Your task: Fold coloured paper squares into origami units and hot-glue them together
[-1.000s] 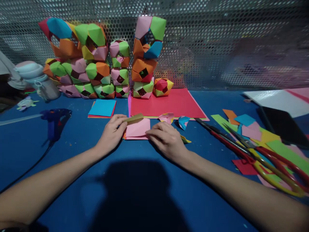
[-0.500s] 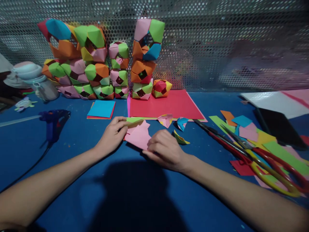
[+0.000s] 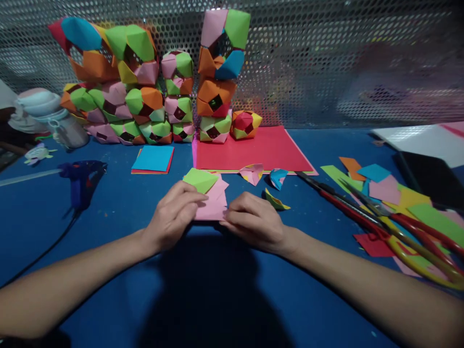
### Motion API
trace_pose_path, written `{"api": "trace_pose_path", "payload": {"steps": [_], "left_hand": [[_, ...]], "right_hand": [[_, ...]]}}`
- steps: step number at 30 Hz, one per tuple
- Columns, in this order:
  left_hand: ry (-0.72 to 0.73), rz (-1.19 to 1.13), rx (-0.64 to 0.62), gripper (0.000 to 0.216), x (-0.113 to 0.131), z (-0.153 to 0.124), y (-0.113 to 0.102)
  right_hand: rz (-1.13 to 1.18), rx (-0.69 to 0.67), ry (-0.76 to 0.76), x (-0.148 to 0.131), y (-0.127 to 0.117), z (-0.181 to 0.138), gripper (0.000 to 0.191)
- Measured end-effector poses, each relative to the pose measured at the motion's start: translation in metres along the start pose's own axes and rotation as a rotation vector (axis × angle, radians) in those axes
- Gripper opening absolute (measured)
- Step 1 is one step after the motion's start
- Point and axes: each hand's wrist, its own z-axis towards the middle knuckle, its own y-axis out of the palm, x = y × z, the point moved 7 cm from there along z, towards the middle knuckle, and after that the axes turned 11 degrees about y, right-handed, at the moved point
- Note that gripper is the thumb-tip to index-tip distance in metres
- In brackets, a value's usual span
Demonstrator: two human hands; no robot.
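A pink sheet of paper (image 3: 212, 212) lies between my hands, its near edge running level from one to the other. My left hand (image 3: 173, 215) grips its left side, the fingers closed together over the top. At the near right corner, the curled fingers of my right hand (image 3: 255, 221) pinch the paper. Just beyond my left fingertips, a light-green folded paper (image 3: 201, 180) rests on more pink paper. Three small folded pieces are beyond my right hand: pink-and-yellow (image 3: 252, 173), blue-and-pink (image 3: 278, 178) and yellow-green (image 3: 276, 200).
Stacked folded-paper modules (image 3: 145, 106) stand along the perforated metal panel (image 3: 308, 63). Blue-topped paper squares (image 3: 152, 158) and a large red sheet (image 3: 253, 150) lie ahead. A blue glue gun (image 3: 77, 186) is left; scissors (image 3: 391, 227), a cutter knife (image 3: 348, 210) and paper scraps are right.
My left hand has shifted down from the green paper to the pink sheet's left side. The pink sheet's near edge has turned level, and the green paper shows more fully.
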Motion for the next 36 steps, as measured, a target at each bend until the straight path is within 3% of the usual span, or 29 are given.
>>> {"api": "trace_pose_path", "payload": {"steps": [2,5,8,10,13,14,15,18,21,23,25,28,31,36], "left_hand": [[-0.045,0.000,-0.022,0.031,0.003,-0.003,0.004],[-0.248,-0.031,0.127,0.028,-0.003,-0.010,-0.001],[-0.457,-0.214,0.252,0.028,-0.010,-0.019,0.000],[-0.552,-0.360,0.243,0.027,-0.010,-0.022,0.010],[-0.579,-0.486,0.232,0.035,-0.007,-0.021,0.022],[-0.568,-0.500,0.235,0.039,-0.006,-0.021,0.024],[-0.551,-0.500,0.235,0.040,-0.005,-0.020,0.025],[-0.429,-0.427,0.194,0.042,-0.002,-0.019,0.024],[-0.154,-0.292,0.121,0.045,0.012,-0.016,0.019],[0.025,-0.198,0.073,0.048,0.023,-0.015,0.018],[0.085,-0.121,0.043,0.051,0.026,-0.015,0.019],[-0.074,-0.113,0.040,0.053,0.012,-0.016,0.023],[-0.236,-0.092,-0.012,0.047,0.000,-0.016,0.029],[-0.231,0.084,-0.234,0.042,-0.001,-0.014,0.039]], "right_hand": [[-0.055,0.007,-0.029,-0.004,0.000,-0.002,0.007],[-0.054,0.066,0.020,-0.011,-0.008,0.000,0.011],[-0.039,0.084,0.115,-0.015,-0.017,0.005,0.007],[-0.107,0.050,0.025,-0.025,-0.017,0.005,0.010],[-0.203,-0.060,-0.297,-0.045,-0.008,-0.005,0.005],[-0.187,-0.096,-0.355,-0.047,-0.006,-0.008,0.004],[-0.141,-0.119,-0.349,-0.047,-0.005,-0.009,0.014],[0.035,-0.041,-0.030,-0.026,-0.012,0.001,0.026],[0.124,0.057,0.416,0.004,-0.015,0.005,0.023],[0.254,-0.058,0.646,0.018,-0.005,0.003,0.027],[0.400,-0.227,0.792,0.023,0.007,0.000,0.020],[0.446,-0.332,0.852,0.023,0.011,-0.002,0.005],[0.363,-0.370,0.771,0.023,0.013,-0.003,0.006],[0.156,-0.359,0.533,0.022,0.012,-0.010,0.016]]}}
